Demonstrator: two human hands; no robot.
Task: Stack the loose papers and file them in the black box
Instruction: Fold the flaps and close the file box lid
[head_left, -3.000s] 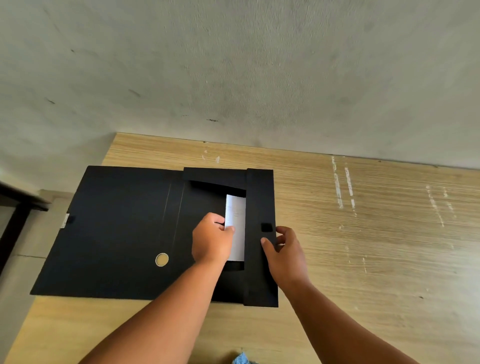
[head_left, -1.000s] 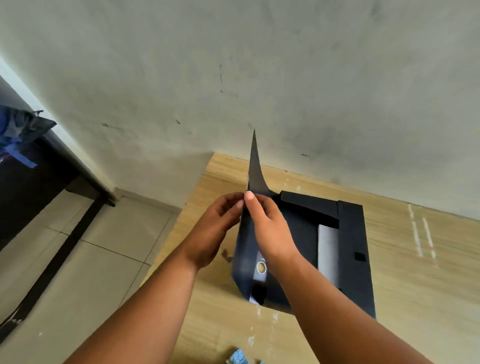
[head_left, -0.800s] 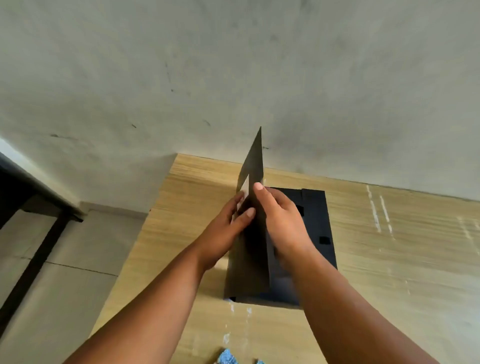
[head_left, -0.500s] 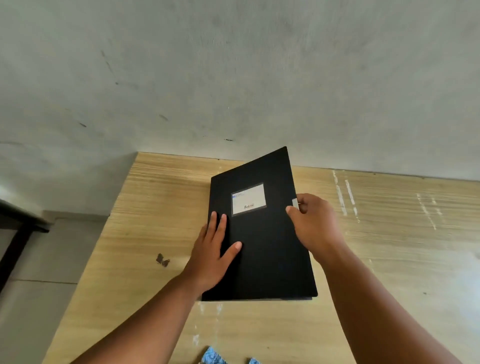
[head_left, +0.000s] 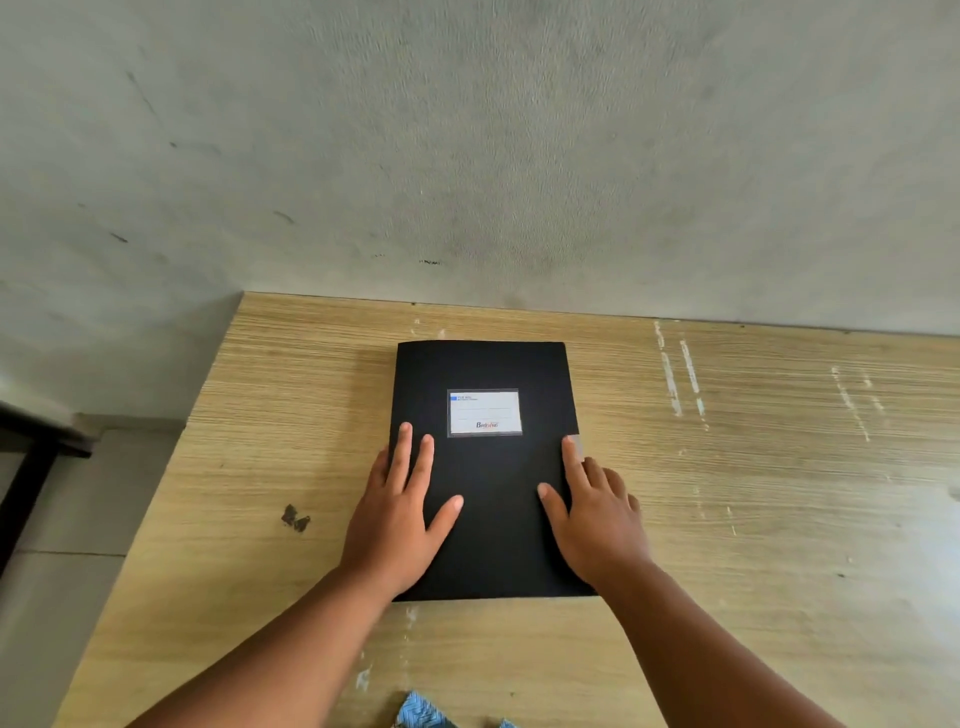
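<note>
The black box (head_left: 493, 467) lies closed and flat on the wooden table (head_left: 753, 493), its cover up with a white label (head_left: 484, 412) near the top. My left hand (head_left: 400, 514) rests palm down on the cover's left side, fingers spread. My right hand (head_left: 597, 514) rests flat on the cover's right edge, its index finger beside a small grey tab (head_left: 573, 446). Neither hand grips anything. The papers are hidden inside the box.
A grey wall (head_left: 467, 156) rises right behind the table. The table's left edge drops to a tiled floor (head_left: 62, 519). A small dark mark (head_left: 295, 518) sits left of the box. Blue patterned cloth (head_left: 421, 714) shows at the bottom edge.
The open box, with white paper inside, had its cover lifted upright by both hands and swung shut. Now it lies squared on the table, both hands flat on it.
</note>
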